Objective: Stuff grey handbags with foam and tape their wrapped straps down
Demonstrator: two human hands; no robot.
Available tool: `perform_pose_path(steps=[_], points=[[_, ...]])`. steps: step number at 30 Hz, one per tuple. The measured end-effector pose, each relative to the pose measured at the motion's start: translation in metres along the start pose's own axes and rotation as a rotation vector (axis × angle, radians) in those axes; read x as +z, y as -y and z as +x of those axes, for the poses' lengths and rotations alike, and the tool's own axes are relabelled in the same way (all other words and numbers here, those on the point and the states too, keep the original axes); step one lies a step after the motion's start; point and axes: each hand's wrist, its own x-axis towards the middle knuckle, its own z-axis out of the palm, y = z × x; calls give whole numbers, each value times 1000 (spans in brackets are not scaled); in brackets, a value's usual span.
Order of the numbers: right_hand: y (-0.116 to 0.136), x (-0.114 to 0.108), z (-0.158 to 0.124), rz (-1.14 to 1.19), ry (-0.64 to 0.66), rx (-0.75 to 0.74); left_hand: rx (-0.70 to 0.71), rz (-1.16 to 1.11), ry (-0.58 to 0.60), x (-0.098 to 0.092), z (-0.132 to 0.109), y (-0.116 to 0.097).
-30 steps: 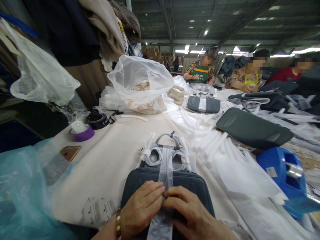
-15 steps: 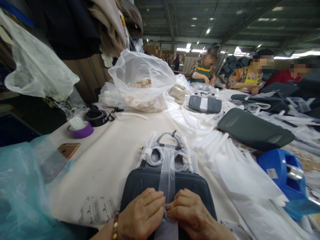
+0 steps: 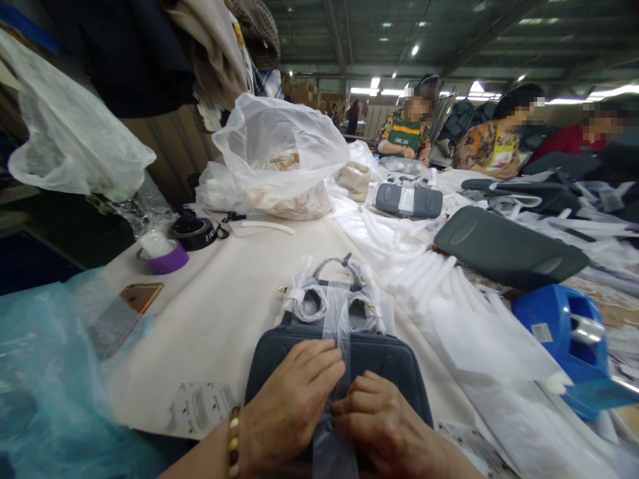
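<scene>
A dark blue-grey bag (image 3: 267, 356) lies on the table in front of me, its wrapped handle and straps pointing away. Down its middle runs a translucent plastic strip (image 3: 337, 316). My left hand (image 3: 297, 392), with a beaded bracelet (image 3: 233, 436) at the wrist, is closed at the strip, its fingers laid over the bag and its thumb partly hidden. Beside it, my right hand (image 3: 382, 419) is closed with curled fingers, pinching the strip at the bag's middle. The bag's near side is hidden under both hands.
To the left are a phone (image 3: 142, 296), a purple tape roll (image 3: 170, 258) and blue plastic film (image 3: 44, 372). To the right stand a blue tape dispenser (image 3: 544, 319), white foam tubes (image 3: 432, 279) and another dark bag (image 3: 504, 246). Co-workers sit across the table.
My left hand has shifted up the bag, its fingers reaching farther along and over the strip. My right hand stays near the same spot at the strip.
</scene>
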Motion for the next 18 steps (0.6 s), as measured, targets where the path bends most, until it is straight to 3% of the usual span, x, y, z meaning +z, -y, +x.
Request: perform_pose_path(steps=[5, 7, 11, 14, 18], points=[[13, -12, -22, -92, 32, 72, 4, 149, 46, 22, -3, 4], [15, -19, -43, -157, -111, 169, 12, 151, 80, 22, -6, 5], [17, -18, -86, -280, -499, 544, 24, 173, 150, 17, -9, 3], [23, -5, -97, -166, -484, 775, 19, 226, 189, 16, -12, 0], [28, 2, -85, 69, -423, 986, 66, 335, 226, 17, -14, -6]])
